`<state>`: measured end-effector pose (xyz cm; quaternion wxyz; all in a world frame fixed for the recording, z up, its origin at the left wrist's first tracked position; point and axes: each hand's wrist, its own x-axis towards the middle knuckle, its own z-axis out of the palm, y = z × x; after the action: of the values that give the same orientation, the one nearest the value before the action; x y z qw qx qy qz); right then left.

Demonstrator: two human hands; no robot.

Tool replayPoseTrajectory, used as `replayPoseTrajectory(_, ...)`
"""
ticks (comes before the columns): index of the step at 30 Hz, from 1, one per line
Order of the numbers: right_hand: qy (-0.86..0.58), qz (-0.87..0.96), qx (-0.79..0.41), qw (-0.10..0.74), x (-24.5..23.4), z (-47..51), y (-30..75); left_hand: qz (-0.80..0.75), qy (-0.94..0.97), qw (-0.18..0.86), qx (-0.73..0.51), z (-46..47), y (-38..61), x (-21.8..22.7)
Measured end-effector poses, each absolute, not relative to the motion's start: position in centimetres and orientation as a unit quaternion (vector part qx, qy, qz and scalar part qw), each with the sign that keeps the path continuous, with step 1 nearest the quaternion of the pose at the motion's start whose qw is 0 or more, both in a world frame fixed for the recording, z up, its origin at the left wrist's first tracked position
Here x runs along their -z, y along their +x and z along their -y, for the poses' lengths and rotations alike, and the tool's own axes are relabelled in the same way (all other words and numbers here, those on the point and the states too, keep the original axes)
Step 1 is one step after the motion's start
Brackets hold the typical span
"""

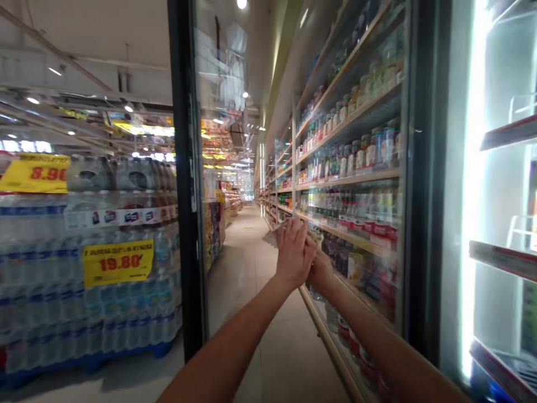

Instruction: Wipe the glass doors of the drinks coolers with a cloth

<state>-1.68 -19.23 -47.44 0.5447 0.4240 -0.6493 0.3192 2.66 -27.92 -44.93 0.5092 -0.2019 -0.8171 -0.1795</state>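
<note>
We hold our left hand [293, 252] flat, fingers straight, over our right hand [322, 270], whose grip we cannot tell. A pale cloth [271, 237] shows beneath them at ten and two o'clock, against the glass door [260, 263]. From our hands, stacked water bottles [92, 224] stand at nine o'clock, lit shelves [503, 258] at three.

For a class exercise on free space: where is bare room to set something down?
Bare floor shows in the glass door, between the colourful display at left and the bottle shelves at right. More shows at lower left, beside the stacked bottle packs. Those shelves and that stack look crowded; mid-view, the left hand lies over the right hand.
</note>
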Motion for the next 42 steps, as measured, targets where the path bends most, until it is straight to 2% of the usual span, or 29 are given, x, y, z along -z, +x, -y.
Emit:
replayPoseTrajectory(4, 0.289, 0.611, -0.330, 0.660, 46.4, 15.1, -3.1, 0.801, -0.233, 0.547, 0.062, 30.4, 1.1, 45.0)
replayPoseTrajectory(7, 0.210, 0.666, -0.250, 0.670, 46.7, 13.1, -4.8, 0.763, -0.245, 0.598, -0.019, 36.2, 1.2, 43.1)
replayPoseTrajectory(9, 0.212, 0.693, -0.202, 0.659, 47.8, 13.0, -5.5, 0.713, -0.126, 0.690, 0.007, 40.2, 1.8, 41.5)
replayPoseTrajectory(11, 0.206, 0.698, -0.190, 0.659, 49.0, 13.7, -5.6, 0.672, -0.013, 0.738, 0.054, 42.4, 2.3, 41.0)
replayPoseTrajectory(14, 0.171, 0.706, -0.198, 0.658, 49.9, 14.9, -5.0, 0.712, -0.122, 0.691, -0.010, 41.5, 2.8, 44.1)
replayPoseTrajectory(17, 0.175, 0.720, -0.165, 0.651, 49.8, 14.8, -4.5, 0.745, -0.336, 0.557, -0.144, 39.2, 3.0, 48.5)
replayPoseTrajectory(19, 0.196, 0.724, -0.133, 0.648, 49.8, 14.1, -4.5, 0.758, -0.386, 0.488, -0.195, 39.3, 3.2, 49.5)
replayPoseTrajectory(20, 0.205, 0.724, -0.122, 0.647, 49.8, 13.9, -4.6, 0.765, -0.360, 0.500, -0.187, 39.9, 3.2, 49.2)
replayPoseTrajectory(23, 0.208, 0.724, -0.132, 0.644, 50.0, 14.0, -4.4, 0.737, -0.119, 0.664, -0.043, 42.1, 3.5, 47.4)
replayPoseTrajectory(25, 0.191, 0.724, -0.160, 0.643, 50.3, 14.9, -3.9, 0.709, -0.038, 0.704, 0.001, 42.6, 3.7, 47.3)
replayPoseTrajectory(27, 0.204, 0.726, -0.166, 0.635, 50.6, 16.1, -3.1, 0.749, -0.161, 0.639, -0.072, 42.1, 4.0, 48.4)
replayPoseTrajectory(29, 0.277, 0.728, -0.134, 0.612, 51.1, 17.1, -2.4, 0.776, -0.356, 0.488, -0.183, 41.6, 4.4, 49.8)
replayPoseTrajectory(31, 0.354, 0.721, -0.105, 0.587, 51.5, 17.9, -1.8, 0.784, -0.418, 0.401, -0.222, 42.0, 4.7, 50.2)
replayPoseTrajectory(33, 0.381, 0.707, -0.124, 0.583, 51.9, 18.7, -1.4, 0.803, -0.317, 0.476, -0.167, 43.1, 4.9, 49.3)
replayPoseTrajectory(35, 0.400, 0.683, -0.186, 0.582, 52.0, 20.0, -0.7, 0.784, -0.173, 0.594, -0.051, 43.8, 5.1, 48.2)
replayPoseTrajectory(36, 0.413, 0.670, -0.230, 0.572, 52.0, 20.9, -0.1, 0.772, -0.138, 0.621, 0.008, 43.6, 5.3, 47.8)
replayPoseTrajectory(40, 0.398, 0.645, -0.455, 0.467, 51.4, 24.6, 2.5, 0.787, -0.207, 0.567, 0.127, 39.8, 6.1, 48.1)
replayPoseTrajectory(42, 0.365, 0.646, -0.545, 0.390, 51.0, 25.5, 3.2, 0.800, -0.186, 0.514, 0.248, 37.5, 6.9, 48.2)
